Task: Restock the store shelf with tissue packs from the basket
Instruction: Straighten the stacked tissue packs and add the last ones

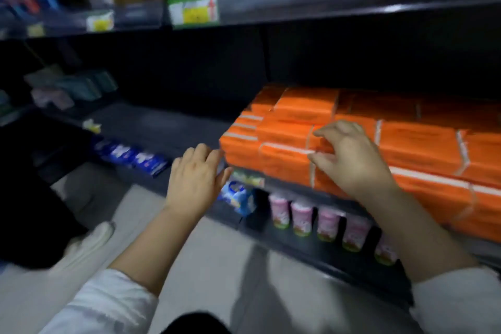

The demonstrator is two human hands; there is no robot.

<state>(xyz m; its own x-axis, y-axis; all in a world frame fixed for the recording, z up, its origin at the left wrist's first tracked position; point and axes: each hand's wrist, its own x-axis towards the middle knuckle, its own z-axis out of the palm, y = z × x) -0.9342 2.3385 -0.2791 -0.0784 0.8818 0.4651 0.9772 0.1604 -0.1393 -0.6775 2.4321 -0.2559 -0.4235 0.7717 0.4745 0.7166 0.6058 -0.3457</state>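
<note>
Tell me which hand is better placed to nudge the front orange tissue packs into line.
Right, probably. The right hand is on the orange plastic-wrapped tissue packs, thumb and fingers curled round a front pack's end. The left hand is open beside the stack's left end; contact cannot be told.

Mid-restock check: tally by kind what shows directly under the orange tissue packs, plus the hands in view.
Pink cups: 5 showing
Blue packet: 1
Hands: 2 (left hand open; right hand gripping an orange tissue pack)
Total: 8
</note>
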